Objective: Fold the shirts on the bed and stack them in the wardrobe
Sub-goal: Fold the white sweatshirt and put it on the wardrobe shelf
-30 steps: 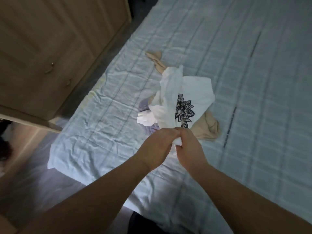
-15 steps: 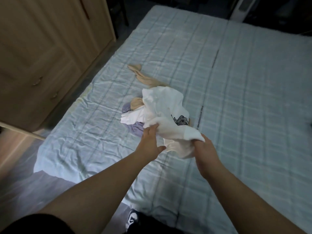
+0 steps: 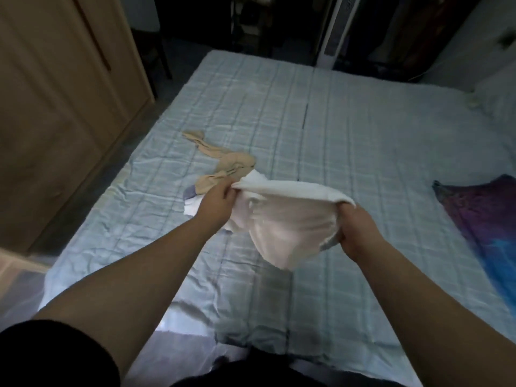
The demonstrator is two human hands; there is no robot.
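Bed [image 3: 349, 129]: the landmark here, spread with a pale blue checked cover that is creased along the near side; every garment lies on it or hangs over it.
Wardrobe [image 3: 55, 107]: pale wood, standing left of the bed across a narrow strip of floor; its doors look closed, so stacking is probably some way off.
Purple and blue cloth [image 3: 480, 219]: lies flat at the bed's right edge, well apart from the hands.
White shirt [image 3: 287, 219]: held up over the bed's near middle, its top edge stretched between both hands and the body hanging in a loose pouch. Likely it is being opened out so it can be laid flat for folding.
Tan garment [image 3: 226, 166]: a crumpled trail on the bed's left half, beyond the left hand, untouched.
Lilac and white clothes [image 3: 191, 201]: a small heap on the bed, partly hidden by the left wrist.
Right hand [image 3: 356, 227]: fingers curled tight round the shirt's right end.
Left hand [image 3: 216, 201]: pinches the shirt's left end between thumb and fingers.
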